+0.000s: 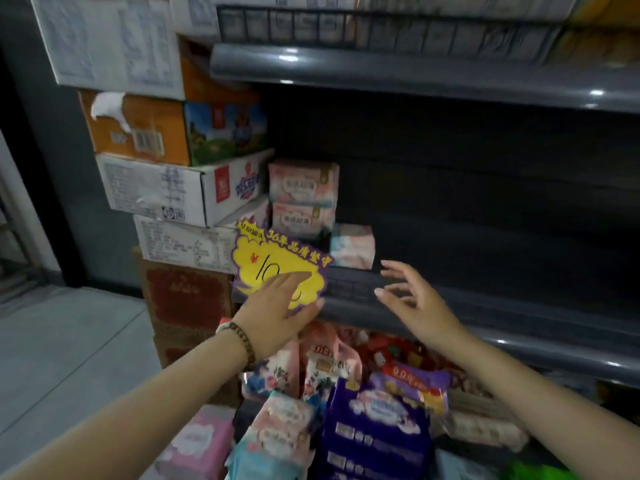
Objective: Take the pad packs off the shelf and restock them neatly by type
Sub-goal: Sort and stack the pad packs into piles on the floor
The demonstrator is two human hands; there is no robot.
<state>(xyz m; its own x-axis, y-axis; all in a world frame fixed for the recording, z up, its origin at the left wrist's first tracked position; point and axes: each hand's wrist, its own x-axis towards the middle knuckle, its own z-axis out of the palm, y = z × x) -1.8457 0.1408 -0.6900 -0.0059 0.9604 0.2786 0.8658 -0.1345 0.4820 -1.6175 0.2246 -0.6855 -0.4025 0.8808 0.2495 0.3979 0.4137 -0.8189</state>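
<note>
Both forearms reach forward and up from the bottom corners of the view, converging on the front lip of the dark shelf (502, 313). The left hand (280, 306) is turned back-up, its fingers straight and close together, lying across the lower part of a yellow price tag (273, 261) clipped to the shelf edge; it grips nothing. A bead bracelet (242, 337) circles that wrist. The right hand (412, 299) hangs just right of the left, palm facing inward, fingers spread and lightly bent, thumb apart. It is empty, and whether its fingertips touch the shelf lip cannot be told.

The pad packs sit just above and between the two hands. A pink-and-teal single pack (353, 251) lies at the shelf front, above the gap between the hands and close to the right fingertips. Two more, the stacked packs (303, 199), stand one on the other behind the tag, beyond the left fingers. Below both wrists lies a loose heap of packs (374, 417) — purple, pink and floral. Left of the left hand rises a stack of cartons (162, 188).
</note>
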